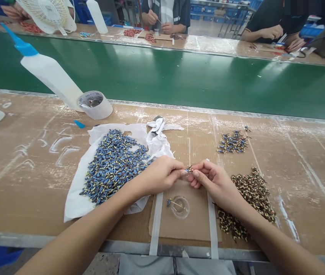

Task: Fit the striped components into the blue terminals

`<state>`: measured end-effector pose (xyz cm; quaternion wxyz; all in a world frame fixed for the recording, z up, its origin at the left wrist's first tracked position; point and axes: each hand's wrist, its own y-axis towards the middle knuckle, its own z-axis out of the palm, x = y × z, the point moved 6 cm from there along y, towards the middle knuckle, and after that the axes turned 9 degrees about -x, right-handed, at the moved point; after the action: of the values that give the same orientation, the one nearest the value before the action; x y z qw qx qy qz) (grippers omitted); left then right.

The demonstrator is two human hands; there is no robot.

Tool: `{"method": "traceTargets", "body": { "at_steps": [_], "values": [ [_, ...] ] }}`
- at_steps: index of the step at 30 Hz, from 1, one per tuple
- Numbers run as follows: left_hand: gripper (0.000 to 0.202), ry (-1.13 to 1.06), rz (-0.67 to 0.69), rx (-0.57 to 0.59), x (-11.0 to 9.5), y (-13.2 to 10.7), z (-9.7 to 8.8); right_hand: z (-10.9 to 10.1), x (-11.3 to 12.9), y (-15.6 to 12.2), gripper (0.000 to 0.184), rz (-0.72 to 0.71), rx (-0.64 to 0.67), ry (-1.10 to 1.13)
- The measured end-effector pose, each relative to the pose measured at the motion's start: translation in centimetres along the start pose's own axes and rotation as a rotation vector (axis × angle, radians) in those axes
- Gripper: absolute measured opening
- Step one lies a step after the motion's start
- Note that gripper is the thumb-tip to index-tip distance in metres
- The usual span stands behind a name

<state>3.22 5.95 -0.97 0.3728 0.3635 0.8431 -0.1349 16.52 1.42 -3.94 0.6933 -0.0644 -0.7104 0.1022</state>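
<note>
My left hand (165, 173) and my right hand (208, 177) meet fingertip to fingertip above a cardboard pad. Between them is a tiny blue and dark figure piece (189, 170), pinched by both; its exact kind is too small to make out. Left of my left hand, a heap of small blue, black and yellow pieces (116, 164) covers a white sheet. Beside my right wrist lies a pile of brown and yellow pieces (254, 194). Below my hands stands a small clear cup (180, 207) with a thin stick in it, and a blue piece (168, 202) lies next to it.
A small group of blue and brown pieces (233, 142) sits at the right. Behind the heap are a crumpled white cloth (159, 141), a tape roll (96, 105) and a tilted blue-tipped bottle (50, 76). Beyond the green belt (162, 76), other people work with their hands.
</note>
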Motion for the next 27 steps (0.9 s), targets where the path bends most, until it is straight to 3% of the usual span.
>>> {"method": "traceTargets", "body": {
  "at_steps": [9, 16, 27],
  "values": [
    [0.026, 0.051, 0.06, -0.002, -0.12, -0.25, 0.59, 0.1, -0.14, -0.37, 0.019, -0.009, -0.017, -0.039],
    [0.021, 0.162, 0.05, -0.054, -0.17, -0.29, 0.99, 0.43, -0.05, -0.56, 0.02, -0.094, -0.024, -0.161],
    [0.019, 0.21, 0.026, -0.037, -0.55, -0.41, 0.96, 0.86, 0.25, -0.58, 0.021, -0.121, -0.028, -0.203]
  ]
}}
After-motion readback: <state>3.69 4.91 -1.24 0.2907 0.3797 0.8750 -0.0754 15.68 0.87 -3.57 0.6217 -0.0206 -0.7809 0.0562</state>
